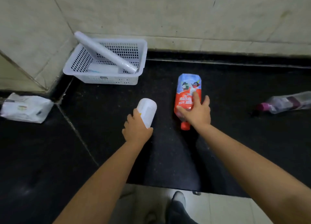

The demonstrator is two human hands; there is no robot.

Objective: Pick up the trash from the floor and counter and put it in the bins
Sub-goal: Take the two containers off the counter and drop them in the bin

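Observation:
On the black counter (235, 139) lies a plastic bottle (187, 89) with a red and blue label and a red cap that points toward me. My right hand (197, 111) rests on its lower half, fingers wrapped over the label. My left hand (137, 128) grips a white plastic cup (147, 110) by its lower part, just left of the bottle. A clear bottle with a purple cap (284, 105) lies on its side at the far right of the counter.
A white perforated basket (104, 62) holding a white roll (104, 52) stands in the back left corner against the tiled wall. A white crumpled packet (25, 107) lies at the left edge. Pale floor tiles and my shoe (179, 198) show below the counter's front edge.

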